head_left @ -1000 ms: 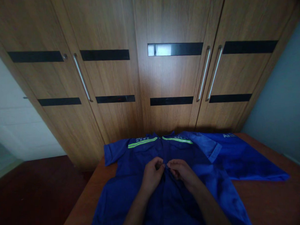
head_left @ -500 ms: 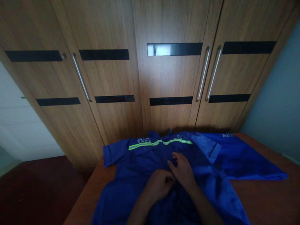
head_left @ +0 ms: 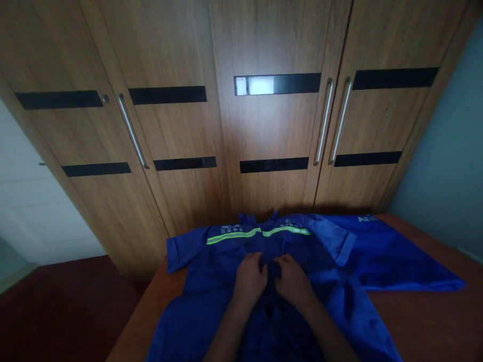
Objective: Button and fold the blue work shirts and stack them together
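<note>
A dark blue short-sleeved work garment (head_left: 213, 267) lies spread out, collar toward the wardrobe, with a yellow-green and silver reflective stripe across its chest. On its front, just below the stripe, my left hand (head_left: 250, 276) has its fingers bent at the front opening. Close beside it on the right, my right hand (head_left: 290, 277) is curled at the other side of the opening. A narrow gap separates the two hands. Whatever cloth lies between the fingertips is too dark and small to make out.
The garment lies on a reddish-brown surface (head_left: 424, 322). Another blue cloth with white lettering (head_left: 401, 259) is at the right, partly under the sleeve. Behind stands a wooden wardrobe (head_left: 269, 126) with metal handles. A white door (head_left: 34, 211) is at the left.
My left hand has moved up the garment front, away from the right hand. My right hand has curled its fingers and shifted slightly down. The view has shifted slightly.
</note>
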{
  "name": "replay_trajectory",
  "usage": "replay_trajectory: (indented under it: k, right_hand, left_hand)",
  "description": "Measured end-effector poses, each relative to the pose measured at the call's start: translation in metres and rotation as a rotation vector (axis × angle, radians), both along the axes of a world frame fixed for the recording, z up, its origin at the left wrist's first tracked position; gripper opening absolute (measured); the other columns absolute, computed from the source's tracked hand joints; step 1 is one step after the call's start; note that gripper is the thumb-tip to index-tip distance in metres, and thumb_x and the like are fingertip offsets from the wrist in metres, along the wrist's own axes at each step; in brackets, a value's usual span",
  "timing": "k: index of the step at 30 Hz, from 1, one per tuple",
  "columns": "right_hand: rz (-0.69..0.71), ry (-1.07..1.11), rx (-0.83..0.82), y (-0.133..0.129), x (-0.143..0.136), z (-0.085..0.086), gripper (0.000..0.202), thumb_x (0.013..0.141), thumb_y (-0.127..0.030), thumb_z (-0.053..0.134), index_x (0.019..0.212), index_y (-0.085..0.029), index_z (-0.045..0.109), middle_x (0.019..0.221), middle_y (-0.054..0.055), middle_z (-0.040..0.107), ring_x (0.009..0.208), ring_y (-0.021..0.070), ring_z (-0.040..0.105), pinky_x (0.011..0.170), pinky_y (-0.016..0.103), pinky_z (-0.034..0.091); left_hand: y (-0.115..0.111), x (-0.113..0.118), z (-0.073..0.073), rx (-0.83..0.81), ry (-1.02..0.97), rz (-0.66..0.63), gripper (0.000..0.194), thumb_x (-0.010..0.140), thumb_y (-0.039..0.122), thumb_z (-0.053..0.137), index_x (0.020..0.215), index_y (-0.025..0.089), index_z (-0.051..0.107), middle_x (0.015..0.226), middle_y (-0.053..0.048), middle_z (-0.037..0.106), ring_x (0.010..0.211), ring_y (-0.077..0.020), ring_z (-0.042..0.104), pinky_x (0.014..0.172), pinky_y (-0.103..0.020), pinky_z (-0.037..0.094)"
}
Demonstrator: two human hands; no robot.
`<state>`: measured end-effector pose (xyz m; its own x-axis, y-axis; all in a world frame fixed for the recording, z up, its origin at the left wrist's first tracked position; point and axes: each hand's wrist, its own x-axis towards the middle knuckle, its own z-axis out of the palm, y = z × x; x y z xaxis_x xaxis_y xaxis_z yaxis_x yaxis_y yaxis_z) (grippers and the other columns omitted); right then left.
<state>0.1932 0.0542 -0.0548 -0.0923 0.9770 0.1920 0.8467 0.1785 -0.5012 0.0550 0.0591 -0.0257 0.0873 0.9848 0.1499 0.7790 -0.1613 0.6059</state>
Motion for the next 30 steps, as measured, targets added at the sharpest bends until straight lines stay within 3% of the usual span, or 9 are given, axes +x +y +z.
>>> replay_trajectory:
  k: [5, 11, 13, 16, 19, 23, 26, 28, 30]
  right_hand:
    - [-0.088, -0.018, -0.007, 0.004, 0.002, 0.0, 0.045, 0.067, 0.0, 0.047, 0.104, -0.015, 0.066, 0.107, 0.012, 0.063, 0.103, 0.0225, 0.06, 0.09, 0.028, 0.042]
    - [-0.194, -0.022, -0.014, 0.003, 0.003, 0.001, 0.029, 0.075, -0.008, 0.049, 0.095, -0.02, 0.067, 0.098, 0.01, 0.065, 0.091, 0.0215, 0.063, 0.078, 0.029, 0.044]
    - [-0.215, 0.106, -0.017, 0.004, 0.004, 0.0, 0.024, 0.074, -0.012, 0.053, 0.09, -0.022, 0.068, 0.094, 0.009, 0.066, 0.088, 0.0216, 0.064, 0.076, 0.03, 0.044]
    - [-0.235, 0.473, -0.025, 0.011, 0.008, -0.002, 0.015, 0.074, -0.02, 0.057, 0.083, -0.022, 0.068, 0.087, 0.007, 0.069, 0.086, 0.0231, 0.064, 0.078, 0.033, 0.045]
    - [-0.222, 0.686, -0.021, 0.018, 0.011, 0.0, 0.021, 0.079, -0.031, 0.053, 0.088, -0.02, 0.068, 0.085, 0.006, 0.071, 0.084, 0.0218, 0.065, 0.076, 0.032, 0.048]
    - [-0.12, 1.016, -0.033, 0.018, 0.008, 0.009, 0.036, 0.079, -0.044, 0.056, 0.099, -0.016, 0.067, 0.089, 0.006, 0.072, 0.085, 0.0221, 0.065, 0.074, 0.031, 0.051]
    - [0.005, 1.287, -0.077, 0.012, 0.001, 0.018, 0.041, 0.068, -0.046, 0.07, 0.097, -0.017, 0.069, 0.088, 0.006, 0.072, 0.085, 0.0243, 0.064, 0.077, 0.034, 0.05]
    - [0.039, 1.278, -0.075, 0.009, -0.004, 0.022, 0.037, 0.065, -0.043, 0.073, 0.093, -0.018, 0.071, 0.088, 0.005, 0.072, 0.086, 0.0249, 0.064, 0.079, 0.035, 0.048]
    - [0.043, 1.207, -0.071, 0.007, -0.007, 0.025, 0.029, 0.064, -0.038, 0.073, 0.087, -0.019, 0.072, 0.087, 0.005, 0.072, 0.087, 0.0251, 0.063, 0.081, 0.036, 0.047]
  left_hand:
    - [0.015, 0.008, -0.007, -0.067, 0.135, 0.037, 0.017, 0.079, 0.018, 0.055, 0.093, 0.018, 0.065, 0.101, -0.012, 0.065, 0.09, -0.0237, 0.063, 0.08, -0.031, 0.045]
    - [0.016, 0.009, -0.011, -0.06, 0.176, 0.051, 0.013, 0.079, 0.017, 0.057, 0.091, 0.021, 0.061, 0.096, -0.006, 0.064, 0.086, -0.0201, 0.063, 0.073, -0.027, 0.043]
    - [0.014, 0.007, -0.011, -0.043, 0.165, 0.04, 0.012, 0.079, 0.016, 0.056, 0.088, 0.023, 0.059, 0.092, -0.003, 0.065, 0.085, -0.0189, 0.063, 0.071, -0.025, 0.041]
    - [0.009, 0.007, -0.006, -0.004, 0.146, 0.032, 0.011, 0.082, 0.015, 0.051, 0.087, 0.024, 0.057, 0.091, -0.002, 0.065, 0.082, -0.0184, 0.063, 0.068, -0.025, 0.039]
    - [0.005, 0.004, 0.006, 0.057, 0.109, 0.048, 0.011, 0.087, 0.019, 0.046, 0.089, 0.025, 0.055, 0.09, -0.003, 0.066, 0.081, -0.0183, 0.063, 0.068, -0.025, 0.038]
    - [-0.001, 0.002, 0.022, 0.136, -0.269, 0.077, 0.007, 0.087, 0.023, 0.047, 0.087, 0.023, 0.054, 0.078, -0.002, 0.07, 0.071, -0.0171, 0.064, 0.064, -0.024, 0.04]
    - [-0.006, 0.004, 0.028, 0.018, -0.696, 0.07, 0.01, 0.083, 0.031, 0.053, 0.085, 0.021, 0.052, 0.069, -0.001, 0.07, 0.045, -0.0121, 0.055, 0.046, -0.021, 0.035]
    - [-0.01, 0.008, 0.028, -0.087, -0.946, 0.076, 0.017, 0.08, 0.035, 0.059, 0.086, 0.02, 0.051, 0.066, -0.001, 0.069, 0.037, -0.0087, 0.047, 0.038, -0.018, 0.027]
    - [-0.012, 0.011, 0.025, -0.149, -1.156, 0.09, 0.024, 0.076, 0.035, 0.064, 0.088, 0.019, 0.051, 0.071, -0.003, 0.071, 0.043, -0.0082, 0.052, 0.04, -0.016, 0.028]
